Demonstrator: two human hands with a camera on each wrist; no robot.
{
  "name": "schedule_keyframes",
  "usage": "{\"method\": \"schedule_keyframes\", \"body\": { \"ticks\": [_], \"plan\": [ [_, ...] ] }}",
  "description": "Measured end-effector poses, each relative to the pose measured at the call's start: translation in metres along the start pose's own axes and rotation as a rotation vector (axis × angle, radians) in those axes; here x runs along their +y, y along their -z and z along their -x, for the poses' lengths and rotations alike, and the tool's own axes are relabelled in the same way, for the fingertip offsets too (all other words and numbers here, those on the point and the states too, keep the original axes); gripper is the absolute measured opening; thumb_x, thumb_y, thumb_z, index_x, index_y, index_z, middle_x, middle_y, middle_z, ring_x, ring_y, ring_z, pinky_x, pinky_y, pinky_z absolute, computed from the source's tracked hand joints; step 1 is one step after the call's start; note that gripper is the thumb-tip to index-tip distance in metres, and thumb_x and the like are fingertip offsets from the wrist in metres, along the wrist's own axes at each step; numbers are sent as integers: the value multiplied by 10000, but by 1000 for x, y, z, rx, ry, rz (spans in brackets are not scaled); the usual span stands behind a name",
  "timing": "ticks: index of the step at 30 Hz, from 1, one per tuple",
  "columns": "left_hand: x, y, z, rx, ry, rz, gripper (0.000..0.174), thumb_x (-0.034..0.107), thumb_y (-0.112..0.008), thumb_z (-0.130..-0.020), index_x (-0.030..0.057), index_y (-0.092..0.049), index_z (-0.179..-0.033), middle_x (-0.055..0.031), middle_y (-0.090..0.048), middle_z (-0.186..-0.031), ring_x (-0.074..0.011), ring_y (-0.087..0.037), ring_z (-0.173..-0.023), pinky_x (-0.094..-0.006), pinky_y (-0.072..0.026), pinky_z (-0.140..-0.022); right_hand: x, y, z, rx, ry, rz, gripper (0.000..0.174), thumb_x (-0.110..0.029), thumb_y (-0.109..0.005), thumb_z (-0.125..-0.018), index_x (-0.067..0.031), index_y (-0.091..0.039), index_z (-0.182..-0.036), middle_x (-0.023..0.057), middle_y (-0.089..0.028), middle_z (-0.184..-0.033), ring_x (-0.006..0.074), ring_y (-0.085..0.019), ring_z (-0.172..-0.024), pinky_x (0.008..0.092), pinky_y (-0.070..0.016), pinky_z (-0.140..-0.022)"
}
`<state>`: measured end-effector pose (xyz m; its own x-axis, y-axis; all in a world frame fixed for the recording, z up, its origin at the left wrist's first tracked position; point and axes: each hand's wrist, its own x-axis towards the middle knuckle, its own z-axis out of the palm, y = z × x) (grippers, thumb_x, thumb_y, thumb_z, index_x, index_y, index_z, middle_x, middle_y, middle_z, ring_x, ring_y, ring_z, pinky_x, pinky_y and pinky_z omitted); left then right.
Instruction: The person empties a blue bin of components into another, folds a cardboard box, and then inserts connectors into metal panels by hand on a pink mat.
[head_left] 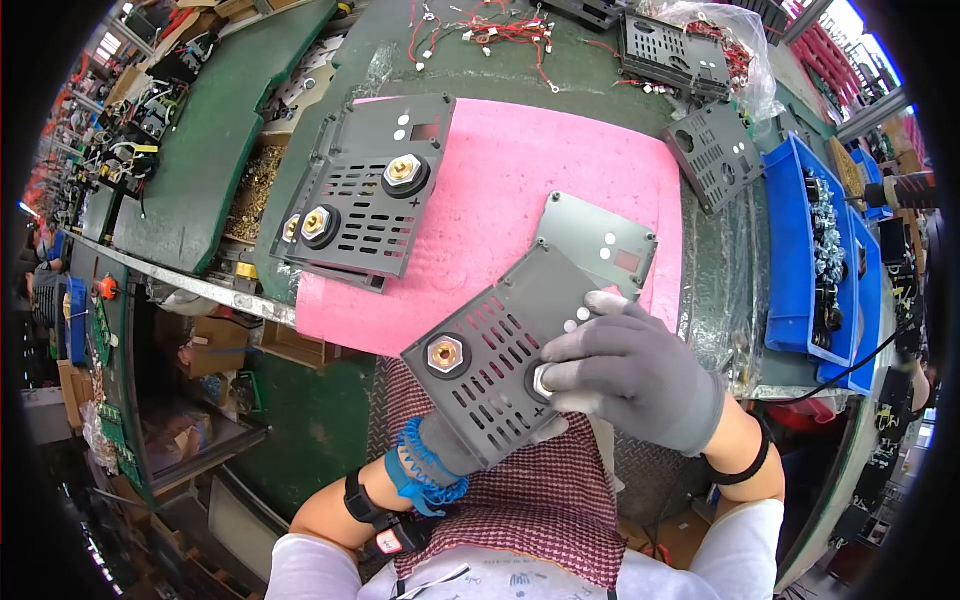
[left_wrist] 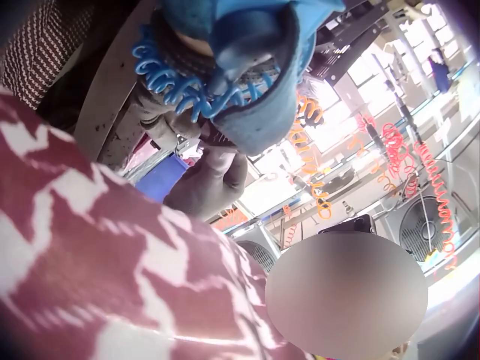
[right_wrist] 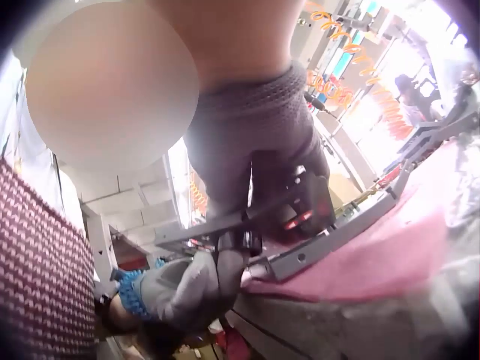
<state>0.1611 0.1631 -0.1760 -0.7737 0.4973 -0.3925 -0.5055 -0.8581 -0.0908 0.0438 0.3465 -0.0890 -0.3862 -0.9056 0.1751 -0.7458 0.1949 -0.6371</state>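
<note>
A dark grey slotted metal panel (head_left: 470, 385) is held tilted above my lap in the head view. One brass fitting with a silver hex nut (head_left: 446, 355) sits in its left hole. My gloved right hand (head_left: 640, 375) is over the panel's right part, fingertips pinching a second hex nut (head_left: 541, 383), which they partly cover. My gloved left hand (head_left: 447, 445) holds the panel from beneath and is mostly hidden by it. In the right wrist view the left hand (right_wrist: 191, 292) has its fingers curled at a black round part (right_wrist: 241, 240) under the panel.
A pink foam mat (head_left: 540, 150) covers the bench, with stacked panels (head_left: 365, 190) on its left and another panel (head_left: 600, 235) behind the held one. Blue bins (head_left: 800, 250) of small hardware stand at right. Red wires (head_left: 500, 35) and more grey panels (head_left: 715, 150) lie farther back.
</note>
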Motion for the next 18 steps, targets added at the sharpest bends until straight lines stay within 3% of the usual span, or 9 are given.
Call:
{"method": "schedule_keyframes", "body": {
  "ticks": [1, 5, 7, 9, 12, 15, 16, 17, 18],
  "plan": [
    [0, 2, -3, -147, 16, 80, 464, 405, -322, -1028, 70, -449, -1324, -149, -550, -1255, -298, -601, -1102, -496, -534, -931, 0, -3, 1, -1, 1, 3, 306, -201, -781, -730, -125, -691, -1013, 40, -656, -1077, 262, -598, -935, 419, -413, -933],
    [2, -9, 0, -152, 8, 2, 469, 406, -315, -1027, 63, -450, -1319, -153, -545, -1264, -305, -596, -1106, -493, -535, -925, -11, -5, 2, 63, -53, 93, 279, -214, -730, -751, -167, -667, -1018, 20, -623, -1133, 229, -594, -996, 443, -381, -999],
    [1, -20, 4, -26, 11, 221, 472, 406, -310, -1027, 60, -447, -1318, -150, -548, -1259, -312, -608, -1087, -493, -532, -931, -10, -3, 1, 46, -108, 67, 286, -214, -722, -757, -172, -658, -1032, 17, -623, -1119, 227, -590, -999, 446, -377, -1009],
    [-2, 3, 0, -59, -11, 121, 464, 397, -315, -1027, 60, -446, -1319, -149, -553, -1252, -309, -616, -1074, -490, -530, -942, 1, -7, 3, 35, 31, 103, 304, -242, -716, -752, -165, -636, -1036, 16, -608, -1021, 245, -578, -969, 459, -374, -1013],
    [-2, -2, -5, -96, -29, 8, 416, 343, -351, -1028, 60, -447, -1317, -143, -573, -1218, -284, -641, -1032, -462, -533, -958, -4, -6, -3, 63, 53, 217, 261, -254, -700, -759, -153, -629, -989, 23, -562, -918, 260, -565, -931, 465, -376, -1013],
    [-1, -41, -2, 205, -18, -94, 310, 243, -338, -1026, 40, -424, -1243, -104, -518, -1065, -200, -529, -830, -296, -462, -629, 0, -11, -2, 84, 10, 155, 226, -273, -696, -753, -154, -632, -935, 36, -531, -881, 266, -541, -918, 455, -398, -928],
    [-1, -42, -4, 192, -16, -96, 310, 243, -338, -1026, 40, -424, -1243, -104, -518, -1065, -200, -529, -830, -296, -462, -629, 2, -9, -2, 78, -23, 77, 222, -280, -701, -749, -156, -636, -921, 40, -531, -890, 264, -535, -923, 445, -410, -883],
    [-3, -40, -5, 195, -51, -293, 324, 259, -338, -1026, 36, -436, -1239, -106, -524, -1052, -205, -534, -826, -304, -471, -634, 1, -4, -4, 76, -32, 73, 267, -273, -791, -697, -153, -682, -909, 25, -545, -853, 270, -569, -883, 406, -470, -813],
    [-5, -36, -5, 198, -91, -490, 339, 276, -338, -1026, 32, -448, -1235, -107, -530, -1040, -211, -539, -821, -312, -480, -638, 1, -1, -4, 74, -28, 85, 267, -273, -791, -697, -153, -682, -909, 25, -545, -853, 270, -569, -883, 406, -470, -813]
  ]
}}
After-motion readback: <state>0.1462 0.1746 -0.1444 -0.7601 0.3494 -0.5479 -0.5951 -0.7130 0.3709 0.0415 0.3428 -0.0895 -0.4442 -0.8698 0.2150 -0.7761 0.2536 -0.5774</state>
